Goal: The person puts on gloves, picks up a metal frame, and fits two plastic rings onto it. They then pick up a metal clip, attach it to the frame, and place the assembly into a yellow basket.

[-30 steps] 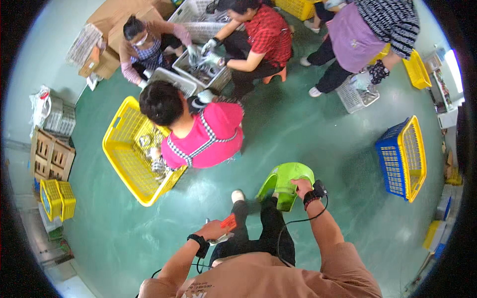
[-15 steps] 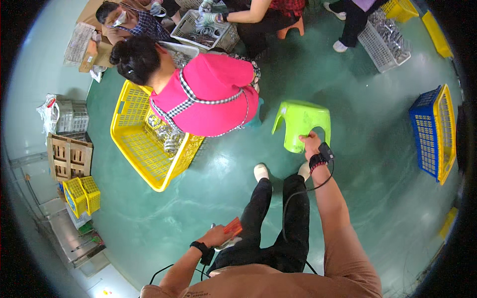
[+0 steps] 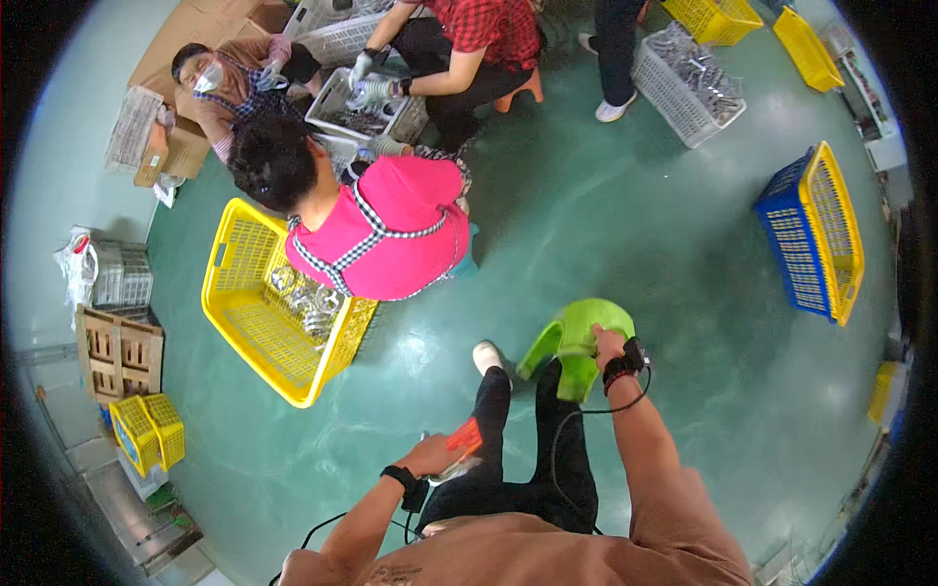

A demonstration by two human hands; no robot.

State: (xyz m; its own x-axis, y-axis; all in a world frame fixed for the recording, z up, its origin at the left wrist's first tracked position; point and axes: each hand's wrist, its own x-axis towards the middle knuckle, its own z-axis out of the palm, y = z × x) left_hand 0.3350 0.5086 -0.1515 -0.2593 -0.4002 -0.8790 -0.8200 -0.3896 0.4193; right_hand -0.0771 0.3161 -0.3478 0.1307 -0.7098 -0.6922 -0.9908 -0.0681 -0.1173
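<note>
My right hand (image 3: 608,346) is closed on a lime-green plastic stool (image 3: 594,314), gripping its edge. The stool hangs tilted in front of my right leg and hides my right foot. By my left thigh, my left hand (image 3: 430,455) is closed round a flat orange-red object (image 3: 466,437) whose kind I cannot make out. Something whitish, like a glove or cloth (image 3: 455,472), shows under that hand, bunched against my leg.
A person in a pink top (image 3: 405,210) sits ahead on the left beside a large yellow basket (image 3: 259,337) with metal parts. Other people work behind at a grey crate (image 3: 405,122). A metal-filled crate (image 3: 684,117) stands far right; blue and yellow baskets (image 3: 796,244) stand nearer.
The green stool has come closer to my body and tipped, now in front of my right leg. The surroundings have shifted leftward in view. My left hand keeps its hold.
</note>
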